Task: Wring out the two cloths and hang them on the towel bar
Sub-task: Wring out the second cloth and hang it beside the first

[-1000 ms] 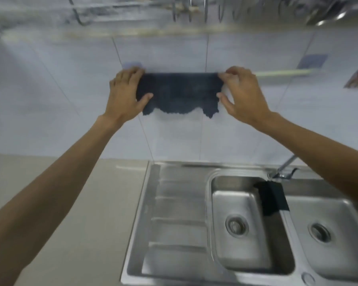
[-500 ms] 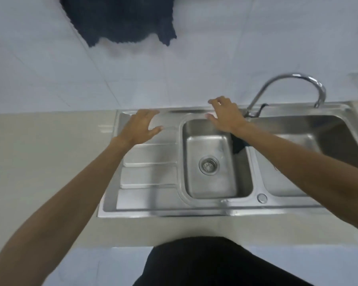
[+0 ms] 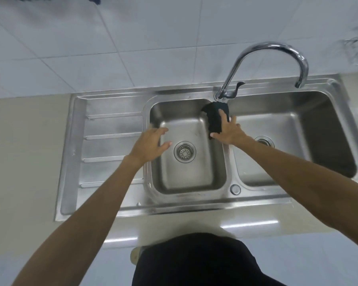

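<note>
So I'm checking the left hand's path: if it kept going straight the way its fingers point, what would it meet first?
Probably the dark cloth draped over the divider between the basins. The left hand is open above the left basin, fingers aimed right and slightly away. Depth is unclear; the right hand is already on that cloth.

Head view, steeply down onto sink (image 3: 103, 104)

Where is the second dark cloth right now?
In the head view, the dark cloth drapes over the divider between the two sink basins, just below the faucet base, with the right hand on it.
</note>
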